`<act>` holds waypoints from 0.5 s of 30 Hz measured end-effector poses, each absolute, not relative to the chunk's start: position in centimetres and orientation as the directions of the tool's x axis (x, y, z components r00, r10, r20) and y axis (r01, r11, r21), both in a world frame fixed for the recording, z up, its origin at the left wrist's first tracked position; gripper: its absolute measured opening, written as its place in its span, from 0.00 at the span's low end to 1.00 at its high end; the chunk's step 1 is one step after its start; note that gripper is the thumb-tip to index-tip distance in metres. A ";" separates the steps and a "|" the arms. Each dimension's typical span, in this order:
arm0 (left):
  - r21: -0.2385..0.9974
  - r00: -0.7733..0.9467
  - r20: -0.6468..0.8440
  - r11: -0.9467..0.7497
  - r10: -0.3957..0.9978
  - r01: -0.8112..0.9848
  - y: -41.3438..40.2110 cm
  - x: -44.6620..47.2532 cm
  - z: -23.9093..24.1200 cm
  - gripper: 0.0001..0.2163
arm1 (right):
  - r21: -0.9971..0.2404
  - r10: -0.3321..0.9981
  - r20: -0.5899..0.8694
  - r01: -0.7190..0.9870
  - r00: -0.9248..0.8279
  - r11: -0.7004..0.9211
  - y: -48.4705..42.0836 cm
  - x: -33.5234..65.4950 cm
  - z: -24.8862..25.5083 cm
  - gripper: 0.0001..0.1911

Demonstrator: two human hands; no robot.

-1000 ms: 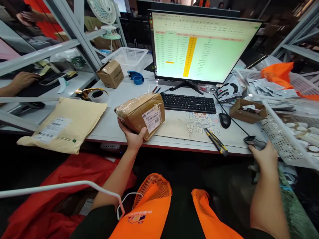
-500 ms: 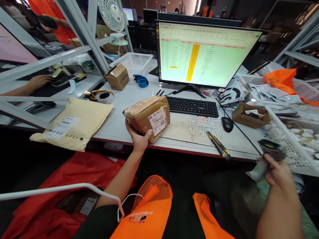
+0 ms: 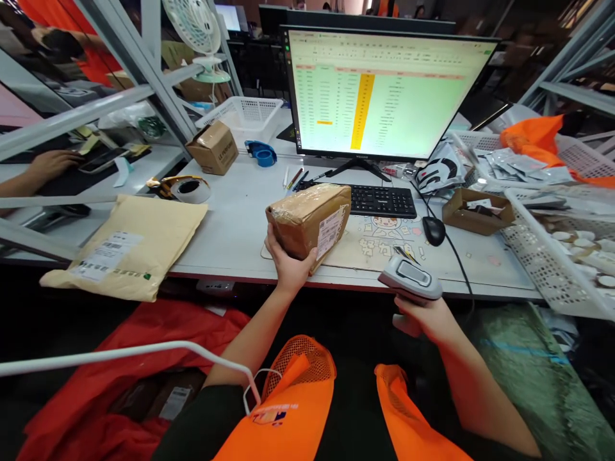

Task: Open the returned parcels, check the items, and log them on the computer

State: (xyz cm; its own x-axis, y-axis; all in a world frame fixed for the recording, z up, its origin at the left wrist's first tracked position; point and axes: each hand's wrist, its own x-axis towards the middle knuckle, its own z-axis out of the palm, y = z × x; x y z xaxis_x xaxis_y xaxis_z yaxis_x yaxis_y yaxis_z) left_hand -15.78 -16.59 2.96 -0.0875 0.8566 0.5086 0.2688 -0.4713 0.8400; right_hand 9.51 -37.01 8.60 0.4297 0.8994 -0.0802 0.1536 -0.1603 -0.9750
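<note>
Left forearm (image 3: 259, 330) bare, running from lower left up and inward; left hand (image 3: 291, 269) clasped in a one-handed hold, thumb (image 3: 311, 257) spread away from the fingers (image 3: 275, 243). Right forearm (image 3: 475, 378) bare, slanting up and inward from lower right; right hand (image 3: 426, 315) in a wrapped grip, lower in view than the left, fingers partly hidden. Hands well apart.

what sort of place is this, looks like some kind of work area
Probably a parcel-handling station, perhaps in a warehouse: the left hand holds a labelled cardboard box, the right hand holds a scanner, and a monitor shows a spreadsheet-like table.
</note>
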 end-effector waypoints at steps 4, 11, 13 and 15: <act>0.826 -0.092 0.534 -0.496 0.840 0.267 -16.7 -15.4 2.9 0.59 | -0.976 0.901 -0.077 0.150 0.427 -0.155 -35.7 7.7 9.7 0.31; 0.824 0.047 0.487 -0.477 0.872 0.305 -14.7 -20.9 7.0 0.56 | -0.913 0.787 -0.200 0.180 0.583 -0.366 -38.2 18.0 8.2 0.23; 0.761 0.176 0.469 -0.497 0.866 0.417 -12.8 -23.3 10.2 0.53 | -0.889 0.608 -0.283 0.035 0.742 -0.457 -38.2 24.2 7.1 0.24; 0.684 0.363 0.399 -0.537 0.842 0.494 -10.1 -24.9 13.4 0.51 | -0.843 0.487 -0.358 -0.051 0.797 -0.536 -37.8 30.2 6.1 0.22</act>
